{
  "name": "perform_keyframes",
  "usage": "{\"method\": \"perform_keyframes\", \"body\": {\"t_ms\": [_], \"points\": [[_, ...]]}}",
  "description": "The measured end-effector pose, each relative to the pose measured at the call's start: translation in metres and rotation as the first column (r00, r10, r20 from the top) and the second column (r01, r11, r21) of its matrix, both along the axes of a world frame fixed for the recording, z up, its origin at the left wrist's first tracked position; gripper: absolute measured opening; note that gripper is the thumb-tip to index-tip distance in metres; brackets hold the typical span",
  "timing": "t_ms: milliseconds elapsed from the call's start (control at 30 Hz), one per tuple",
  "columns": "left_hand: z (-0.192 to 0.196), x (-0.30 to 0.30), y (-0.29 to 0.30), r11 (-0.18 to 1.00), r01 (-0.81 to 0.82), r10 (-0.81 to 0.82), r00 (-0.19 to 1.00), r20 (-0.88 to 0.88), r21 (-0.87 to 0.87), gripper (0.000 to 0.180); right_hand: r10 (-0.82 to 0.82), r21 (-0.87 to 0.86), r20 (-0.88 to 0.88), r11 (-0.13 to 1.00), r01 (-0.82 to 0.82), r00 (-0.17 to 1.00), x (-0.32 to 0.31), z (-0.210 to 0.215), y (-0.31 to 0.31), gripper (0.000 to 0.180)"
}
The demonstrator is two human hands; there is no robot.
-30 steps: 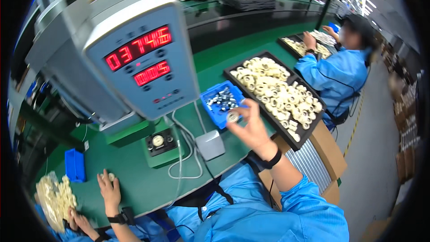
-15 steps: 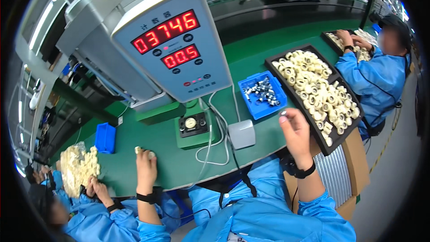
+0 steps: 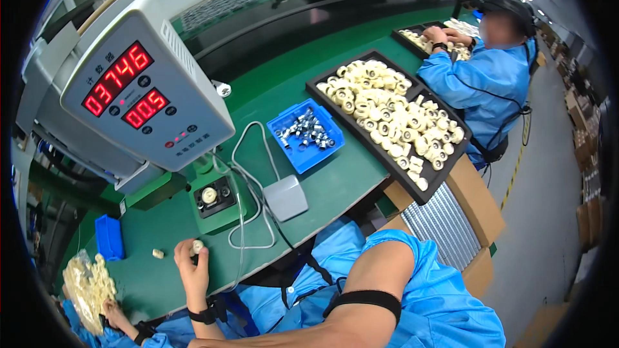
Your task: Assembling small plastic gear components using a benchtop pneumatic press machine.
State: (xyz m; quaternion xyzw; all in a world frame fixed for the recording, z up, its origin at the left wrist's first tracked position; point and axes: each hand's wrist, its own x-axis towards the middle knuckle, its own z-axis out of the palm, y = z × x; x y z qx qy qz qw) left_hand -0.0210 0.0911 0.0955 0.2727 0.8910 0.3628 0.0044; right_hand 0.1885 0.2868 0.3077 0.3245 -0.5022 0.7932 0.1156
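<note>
My left hand (image 3: pixel 192 270) is over the green table near its front edge. Its thumb and fingers are closed around a small cream plastic part (image 3: pixel 197 245). Another cream part (image 3: pixel 158 254) lies on the table just left of this hand. Past them is a green press base with a black fixture (image 3: pixel 222 205), which bears a round cream piece (image 3: pixel 209 195). My right hand (image 3: pixel 316 333) is drawn up close at the bottom edge, below a black wristband (image 3: pixel 367 301). Its fingers are cut off or out of sight, so what it holds cannot be told.
A counter box (image 3: pixel 148 84) with red digits stands over the press. Right of it are a grey pedal-like box (image 3: pixel 285 198) with cables, a blue bin (image 3: pixel 298 166) of metal pieces and a black tray (image 3: pixel 412 190) of cream parts. Co-workers (image 3: pixel 477 84) sit either side.
The view has turned right. My right hand has moved from beside the blue bin to the bottom edge. One cream part now lies apart from my left hand.
</note>
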Motion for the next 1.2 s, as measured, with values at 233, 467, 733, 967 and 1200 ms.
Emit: {"method": "perform_keyframes", "body": {"t_ms": [233, 467, 733, 967, 1200], "points": [[-0.027, 0.002, -0.008, 0.995, -0.074, 0.057, 0.971, -0.233, -0.066, 0.033, -0.052, -0.077, 0.092, 0.995, 0.059, 0.994, 0.023, -0.008, 0.01, 0.055], [-0.031, 0.0, -0.013, 0.975, -0.197, 0.153, 0.93, -0.334, -0.102, 0.034, -0.057, 0.01, 0.03, 0.998, 0.057, 0.998, 0.008, 0.01, 0.004, 0.054], [-0.045, -0.003, -0.002, 0.942, -0.309, 0.228, 0.875, -0.427, -0.129, 0.034, -0.181, 0.001, 0.025, 0.984, 0.181, 0.983, 0.027, -0.011, 0.027, 0.061], [-0.018, 0.012, -0.004, 0.95, -0.265, 0.192, 0.912, -0.361, -0.165, 0.04, -0.267, -0.071, 0.404, 0.944, 0.321, 0.875, -0.01, -0.079, 0.072, 0.017], [-0.026, 0.004, 0.005, 0.974, -0.212, 0.168, 0.907, -0.387, -0.073, 0.032, 0.117, -0.529, 0.703, 0.745, 0.406, 0.701, -0.059, -0.139, 0.09, 0.016]]}}
